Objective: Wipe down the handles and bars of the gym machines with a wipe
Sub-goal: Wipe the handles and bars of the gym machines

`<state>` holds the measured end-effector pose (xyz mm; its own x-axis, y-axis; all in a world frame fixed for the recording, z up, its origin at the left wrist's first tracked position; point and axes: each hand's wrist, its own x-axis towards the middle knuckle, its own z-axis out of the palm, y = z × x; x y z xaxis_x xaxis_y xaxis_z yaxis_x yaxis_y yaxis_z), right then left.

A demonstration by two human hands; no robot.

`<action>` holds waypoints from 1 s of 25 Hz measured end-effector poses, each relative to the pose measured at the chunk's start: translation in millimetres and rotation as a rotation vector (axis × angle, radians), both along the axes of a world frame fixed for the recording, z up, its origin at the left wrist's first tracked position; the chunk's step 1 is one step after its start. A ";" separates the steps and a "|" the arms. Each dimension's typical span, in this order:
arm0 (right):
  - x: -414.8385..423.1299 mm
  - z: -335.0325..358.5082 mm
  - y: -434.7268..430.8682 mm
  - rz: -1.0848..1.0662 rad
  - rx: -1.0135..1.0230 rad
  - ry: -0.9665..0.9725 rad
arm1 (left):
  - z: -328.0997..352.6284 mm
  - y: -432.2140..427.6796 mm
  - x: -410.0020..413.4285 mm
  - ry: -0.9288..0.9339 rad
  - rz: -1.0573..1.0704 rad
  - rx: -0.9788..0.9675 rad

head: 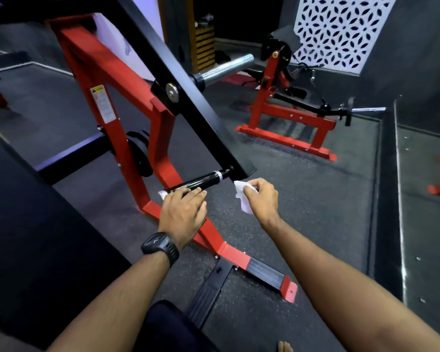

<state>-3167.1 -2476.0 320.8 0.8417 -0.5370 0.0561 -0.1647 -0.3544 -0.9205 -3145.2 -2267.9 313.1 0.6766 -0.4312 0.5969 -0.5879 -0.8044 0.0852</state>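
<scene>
A black glossy handle (201,182) sticks out from the lower end of a black lever arm (188,97) on a red-framed gym machine (107,80). My left hand (182,212), with a black watch on the wrist, lies on the near end of the handle with straight fingers along it. My right hand (261,198) pinches a crumpled white wipe (241,196) just right of the lever arm's lower corner, the wipe's top edge close to that corner. The wipe is apart from the handle.
A chrome weight sleeve (226,69) juts right from the lever arm. A second red machine (287,115) stands at the back right. The red base foot (259,270) runs along the dark rubber floor below my arms. A raised step edge (399,186) borders the right.
</scene>
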 end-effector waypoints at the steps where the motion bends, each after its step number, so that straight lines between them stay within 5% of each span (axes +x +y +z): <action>1: 0.4 0.5 -12.3 -0.031 0.022 0.008 | 1.4 -12.1 -1.0 0.025 -0.010 0.012; 17: 2.8 -3.8 -334.8 -0.108 0.182 0.120 | 1.0 -346.0 21.8 0.302 -0.193 0.076; 25: 71.7 -24.0 -481.9 -0.163 0.370 0.097 | -17.9 -505.0 119.7 0.401 -0.261 0.089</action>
